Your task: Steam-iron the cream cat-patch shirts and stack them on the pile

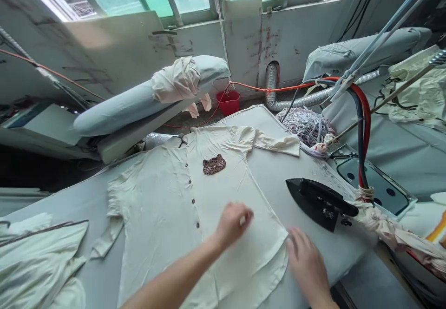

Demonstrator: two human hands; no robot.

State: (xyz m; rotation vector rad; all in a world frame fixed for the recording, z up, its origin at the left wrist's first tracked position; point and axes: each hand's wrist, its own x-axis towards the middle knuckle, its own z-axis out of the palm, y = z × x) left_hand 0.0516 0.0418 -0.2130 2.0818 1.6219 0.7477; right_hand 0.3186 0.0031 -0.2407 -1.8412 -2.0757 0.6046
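Shirt (163, 197) flat on board (268, 174), button row (193, 201) running near to far; it lies under the curled left hand (234, 225) and left of the right hand (308, 265) at its right edge, both grips unclear; iron (317, 202) nearer the right hand.

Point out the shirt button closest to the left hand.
The lowest visible button on the cream shirt; the other three buttons line up above it in view, farther from the left hand.

shirt (160, 207): on table (268, 172) | iron (315, 202): right of shirt | bucket (228, 103): behind table
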